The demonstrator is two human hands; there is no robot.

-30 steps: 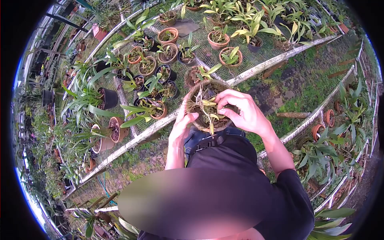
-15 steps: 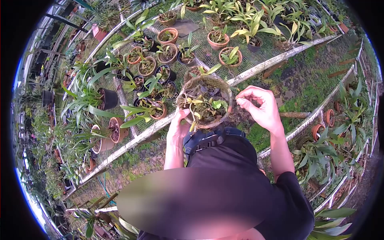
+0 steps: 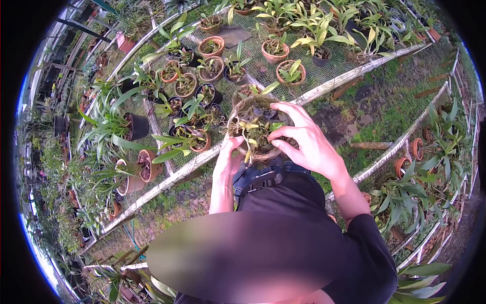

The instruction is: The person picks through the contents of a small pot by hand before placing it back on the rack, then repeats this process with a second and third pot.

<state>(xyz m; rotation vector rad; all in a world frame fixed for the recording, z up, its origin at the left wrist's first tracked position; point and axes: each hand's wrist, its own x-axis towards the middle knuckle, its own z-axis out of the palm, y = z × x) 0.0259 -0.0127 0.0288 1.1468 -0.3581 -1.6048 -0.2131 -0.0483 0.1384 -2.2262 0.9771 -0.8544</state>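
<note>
A round, weathered plant pot [image 3: 260, 156] is held in front of my waist. Inside it are dry roots, yellowish stems [image 3: 248, 125], dark growing matter and a small green leaf [image 3: 277, 125]. My left hand [image 3: 229, 159] grips the pot's left side, thumb at the rim and the other fingers hidden underneath. Over the pot's right part is my right hand [image 3: 302, 139], fingers spread. Its thumb and forefinger point in among the plants near the green leaf, a small gap between their tips; other fingers reach across the far right rim.
A wire-mesh bench [image 3: 258, 66] ahead carries several clay and black pots, including a clay pot with a small plant [image 3: 291, 72]. Its pale front rail [image 3: 324, 95] runs diagonally. Another mesh bench with potted plants [image 3: 405, 192] stands to the right. Mossy ground [image 3: 377, 119] lies between.
My right hand has moved left from beside the pot to over it, its fingers going from a pinch to spread. My left hand keeps hold of the pot.
</note>
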